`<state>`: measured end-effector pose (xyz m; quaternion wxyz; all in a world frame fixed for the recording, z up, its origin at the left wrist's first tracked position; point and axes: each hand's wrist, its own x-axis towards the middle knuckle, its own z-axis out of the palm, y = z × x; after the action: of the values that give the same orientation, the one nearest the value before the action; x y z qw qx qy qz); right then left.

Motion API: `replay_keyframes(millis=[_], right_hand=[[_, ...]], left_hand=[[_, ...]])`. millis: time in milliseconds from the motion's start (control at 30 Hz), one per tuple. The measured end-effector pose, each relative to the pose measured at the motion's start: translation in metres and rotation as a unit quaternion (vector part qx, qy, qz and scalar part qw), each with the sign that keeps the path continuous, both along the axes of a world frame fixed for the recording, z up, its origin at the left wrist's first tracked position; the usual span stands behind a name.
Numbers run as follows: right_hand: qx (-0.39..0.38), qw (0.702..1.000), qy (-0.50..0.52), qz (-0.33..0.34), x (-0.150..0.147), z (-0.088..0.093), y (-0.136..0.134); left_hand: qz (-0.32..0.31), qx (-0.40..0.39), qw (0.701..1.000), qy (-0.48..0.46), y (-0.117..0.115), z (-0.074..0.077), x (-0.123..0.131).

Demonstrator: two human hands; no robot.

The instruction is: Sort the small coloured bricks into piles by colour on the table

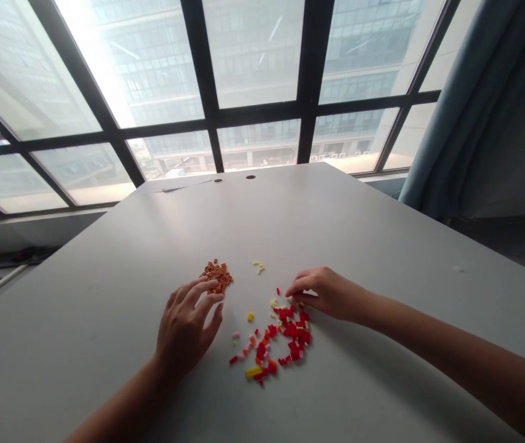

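My left hand [187, 320] lies palm down on the grey table [106, 307], fingers spread, fingertips touching a small heap of orange bricks [217, 275]. My right hand [323, 291] rests to the right with fingers curled together at the upper edge of a scattered pile of red bricks [294, 335]; what its fingertips pinch is too small to make out. A few pale yellow bricks [259, 266] lie apart behind the piles. Loose yellow, pink and orange pieces [251, 357] are strewn between my hands.
Two cable holes [234, 179] sit near the table's far edge. Behind it runs a large window with dark frames [308, 80]. A blue-grey curtain [484, 111] hangs at the right. The table's left edge drops off toward the floor.
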<state>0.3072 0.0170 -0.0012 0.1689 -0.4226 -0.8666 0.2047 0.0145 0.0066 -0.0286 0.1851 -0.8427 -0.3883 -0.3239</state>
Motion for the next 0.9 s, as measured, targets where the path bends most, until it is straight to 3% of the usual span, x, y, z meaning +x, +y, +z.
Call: replay_keyframes(millis=[133,333,533,700,900], right_hand=[[-0.003,1.0,0.002,0.014,0.001,-0.001,-0.005],[0.046,0.998,-0.038,-0.017,-0.006,-0.002,-0.007],[0.072,0.991,0.022,-0.111,-0.029,-0.009,0.028],[0.075,0.989,0.063,-0.114,-0.047,-0.018,0.055],[0.072,0.991,0.064,-0.09,-0.024,-0.001,0.041]], left_hand=[[0.004,-0.011,1.0,-0.008,0.0,0.0,-0.002],[0.007,-0.014,1.0,-0.012,0.0,-0.001,-0.001],[0.008,-0.014,1.0,-0.011,0.0,-0.001,0.0],[0.008,-0.015,1.0,-0.017,-0.001,0.0,0.0],[0.007,-0.015,1.0,-0.015,-0.001,0.0,0.001]])
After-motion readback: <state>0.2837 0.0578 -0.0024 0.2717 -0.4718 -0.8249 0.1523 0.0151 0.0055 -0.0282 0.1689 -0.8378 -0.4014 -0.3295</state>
